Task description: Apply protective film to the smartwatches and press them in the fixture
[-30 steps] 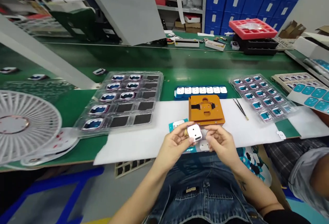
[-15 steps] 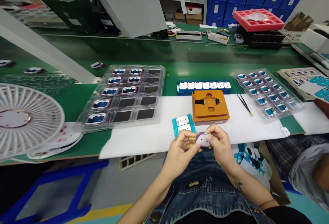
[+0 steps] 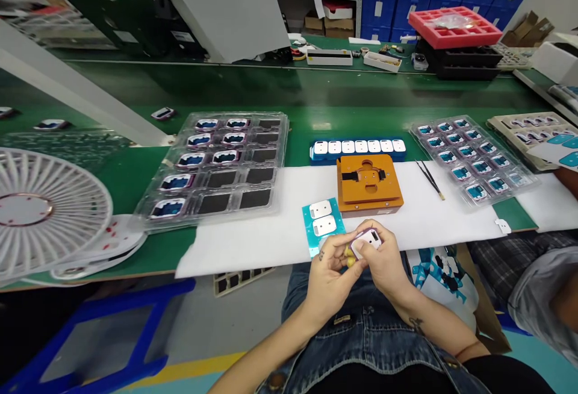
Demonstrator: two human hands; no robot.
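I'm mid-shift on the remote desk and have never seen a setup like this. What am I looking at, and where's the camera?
There's no machine arm here: a person works with two bare hands. Every picture comes from one head-worn camera, looking forward and down. The left hand and right hand together hold a small white-faced part with a purplish rim; the right thumb rests on its face. Before them, on a white sheet over a green bench, are an orange block, a teal backing sheet bearing white pieces, and tweezers. Clear trays of parts lie to the left and right.
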